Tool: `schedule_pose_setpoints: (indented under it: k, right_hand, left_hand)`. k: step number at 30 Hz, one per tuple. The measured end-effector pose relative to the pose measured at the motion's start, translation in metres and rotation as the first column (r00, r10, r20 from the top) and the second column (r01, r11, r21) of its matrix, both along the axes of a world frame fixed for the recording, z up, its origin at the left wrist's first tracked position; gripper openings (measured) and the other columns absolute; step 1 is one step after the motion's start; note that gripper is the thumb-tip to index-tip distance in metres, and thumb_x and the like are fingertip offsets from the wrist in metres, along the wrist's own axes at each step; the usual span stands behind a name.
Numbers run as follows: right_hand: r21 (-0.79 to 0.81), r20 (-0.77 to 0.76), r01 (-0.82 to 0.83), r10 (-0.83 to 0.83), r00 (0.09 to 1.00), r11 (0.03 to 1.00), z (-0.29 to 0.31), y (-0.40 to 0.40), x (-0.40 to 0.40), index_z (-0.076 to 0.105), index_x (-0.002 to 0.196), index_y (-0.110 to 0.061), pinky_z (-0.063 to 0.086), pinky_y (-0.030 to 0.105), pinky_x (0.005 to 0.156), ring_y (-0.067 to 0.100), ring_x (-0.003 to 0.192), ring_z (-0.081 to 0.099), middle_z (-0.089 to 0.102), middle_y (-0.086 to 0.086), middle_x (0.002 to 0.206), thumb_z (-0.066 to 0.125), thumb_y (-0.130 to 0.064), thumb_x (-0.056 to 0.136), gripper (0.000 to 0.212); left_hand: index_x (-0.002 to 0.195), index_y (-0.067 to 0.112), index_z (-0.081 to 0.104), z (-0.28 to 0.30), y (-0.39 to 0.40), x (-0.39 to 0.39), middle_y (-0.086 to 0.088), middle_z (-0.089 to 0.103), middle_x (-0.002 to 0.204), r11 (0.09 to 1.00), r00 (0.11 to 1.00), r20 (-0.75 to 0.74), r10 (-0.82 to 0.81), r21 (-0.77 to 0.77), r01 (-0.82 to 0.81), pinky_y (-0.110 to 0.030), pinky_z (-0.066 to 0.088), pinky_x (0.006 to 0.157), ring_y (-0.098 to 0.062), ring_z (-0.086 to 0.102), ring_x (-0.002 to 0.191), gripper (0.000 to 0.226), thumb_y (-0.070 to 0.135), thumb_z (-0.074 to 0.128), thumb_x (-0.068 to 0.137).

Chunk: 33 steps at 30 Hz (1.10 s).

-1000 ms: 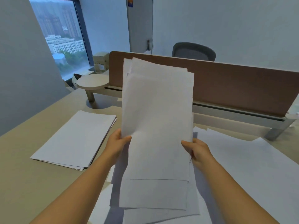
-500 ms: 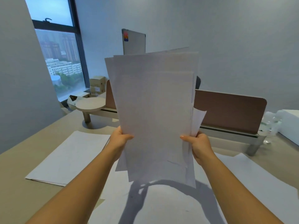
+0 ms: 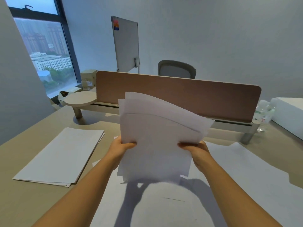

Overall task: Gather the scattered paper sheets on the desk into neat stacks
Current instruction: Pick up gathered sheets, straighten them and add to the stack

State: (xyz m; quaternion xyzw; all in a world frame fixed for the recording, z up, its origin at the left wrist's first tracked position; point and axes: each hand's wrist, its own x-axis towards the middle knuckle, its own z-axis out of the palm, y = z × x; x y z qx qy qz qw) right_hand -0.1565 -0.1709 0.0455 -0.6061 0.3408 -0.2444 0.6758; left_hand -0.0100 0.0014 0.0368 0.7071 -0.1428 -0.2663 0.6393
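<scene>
Left hand (image 3: 122,147) and right hand (image 3: 196,149) pinch side edges of sheaf (image 3: 157,141), held upright above counter (image 3: 24,199) centre. Sheets light, floppy, slippery; tops curl toward 2 o'clock. Grip lower, near bottom edge. Finished stack (image 3: 60,156) at 9 o'clock.

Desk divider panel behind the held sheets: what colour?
Brown, with a pale edge trim; the desk divider panel shows clearly in the head view.
</scene>
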Motion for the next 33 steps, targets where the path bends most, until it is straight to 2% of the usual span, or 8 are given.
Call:
schedule_pose_setpoints:
  k: [9, 14, 17, 19, 24, 27, 30, 33]
  right_hand:
    - [-0.048, 0.067, 0.026, -0.023, 0.997, 0.999, 0.030, -0.005, 0.008, 0.055, 0.118, 0.000, 0.046, 0.045, 0.096, 0.031, 0.102, 0.055, 0.059, 0.010, 0.107, 0.069, -0.002, 0.077, 0.044]
    - [-0.110, 0.054, -0.040, 0.046, 0.997, 0.993, 0.030, -0.006, 0.004, 0.054, 0.119, 0.000, 0.045, 0.044, 0.096, 0.029, 0.101, 0.053, 0.058, 0.009, 0.105, 0.064, 0.004, 0.078, 0.043]
    - [-0.101, 0.024, -0.047, 0.050, 0.998, 0.994, 0.022, -0.007, 0.005, 0.054, 0.122, -0.002, 0.044, 0.044, 0.097, 0.028, 0.102, 0.052, 0.057, 0.007, 0.108, 0.065, 0.004, 0.078, 0.046]
    - [-0.103, -0.003, -0.048, 0.048, 0.999, 0.994, 0.017, -0.007, 0.004, 0.052, 0.125, -0.003, 0.042, 0.045, 0.099, 0.026, 0.101, 0.050, 0.055, 0.006, 0.109, 0.065, 0.002, 0.079, 0.048]
    - [-0.051, -0.041, -0.013, 0.011, 0.999, 0.999, 0.002, -0.008, 0.009, 0.052, 0.124, -0.001, 0.041, 0.041, 0.097, 0.024, 0.097, 0.048, 0.055, 0.010, 0.108, 0.066, 0.001, 0.079, 0.048]
    - [-0.041, -0.002, 0.048, -0.048, 0.999, 0.998, 0.004, -0.007, 0.015, 0.056, 0.119, 0.000, 0.045, 0.037, 0.089, 0.022, 0.095, 0.051, 0.056, 0.005, 0.103, 0.065, 0.000, 0.080, 0.041]
    - [-0.054, 0.036, 0.036, -0.034, 0.999, 0.998, 0.011, -0.010, 0.021, 0.058, 0.116, -0.002, 0.045, 0.033, 0.086, 0.023, 0.095, 0.055, 0.059, 0.006, 0.102, 0.066, -0.001, 0.079, 0.038]
    - [-0.052, -0.007, -0.002, 0.002, 1.000, 0.999, 0.009, -0.012, 0.024, 0.055, 0.120, -0.001, 0.045, 0.035, 0.090, 0.024, 0.099, 0.054, 0.059, 0.008, 0.109, 0.067, -0.004, 0.079, 0.043]
  left_hand:
    - [0.122, 0.005, 0.052, 0.029, -0.003, 0.004, -0.009, 0.060, 0.110, 0.995, 0.998, 0.058, -0.014, -0.098, 0.020, -0.038, 0.046, 0.087, -0.029, 0.056, 0.099, 0.040, -0.002, 0.059, 0.084]
    - [0.109, 0.020, 0.053, 0.035, 0.003, 0.011, -0.005, 0.061, 0.102, 0.996, 0.989, 0.142, -0.031, -0.080, 0.043, -0.039, 0.053, 0.080, -0.026, 0.058, 0.100, 0.051, 0.022, 0.071, 0.061]
    - [0.117, 0.019, 0.052, 0.029, 0.000, 0.013, -0.010, 0.061, 0.111, 0.997, 0.986, 0.156, -0.060, -0.042, 0.067, -0.047, 0.052, 0.089, -0.026, 0.058, 0.104, 0.062, 0.027, 0.070, 0.058]
    - [0.117, 0.016, 0.053, 0.023, 0.000, 0.013, -0.010, 0.061, 0.110, 0.996, 0.986, 0.153, -0.067, -0.046, 0.074, -0.045, 0.052, 0.089, -0.026, 0.058, 0.102, 0.063, 0.025, 0.070, 0.057]
    - [0.098, 0.022, 0.059, 0.005, -0.003, 0.015, -0.005, 0.063, 0.095, 0.991, 0.981, 0.161, -0.112, -0.049, 0.121, -0.040, 0.051, 0.083, -0.022, 0.059, 0.092, 0.037, 0.018, 0.070, 0.063]
    - [0.109, 0.012, 0.054, 0.000, -0.011, 0.022, -0.007, 0.061, 0.096, 0.994, 0.990, 0.140, -0.019, -0.104, 0.033, -0.035, 0.049, 0.081, -0.021, 0.058, 0.088, 0.035, -0.001, 0.067, 0.078]
    - [0.104, 0.009, 0.056, 0.009, -0.017, 0.026, 0.000, 0.062, 0.083, 0.985, 0.994, 0.092, 0.056, -0.170, -0.039, -0.026, 0.052, 0.071, -0.013, 0.058, 0.075, 0.026, -0.005, 0.060, 0.082]
    - [0.104, 0.010, 0.056, 0.016, -0.017, 0.031, 0.000, 0.062, 0.086, 0.978, 0.998, 0.029, 0.050, -0.204, -0.043, -0.035, 0.050, 0.082, -0.016, 0.058, 0.080, 0.024, -0.002, 0.058, 0.084]
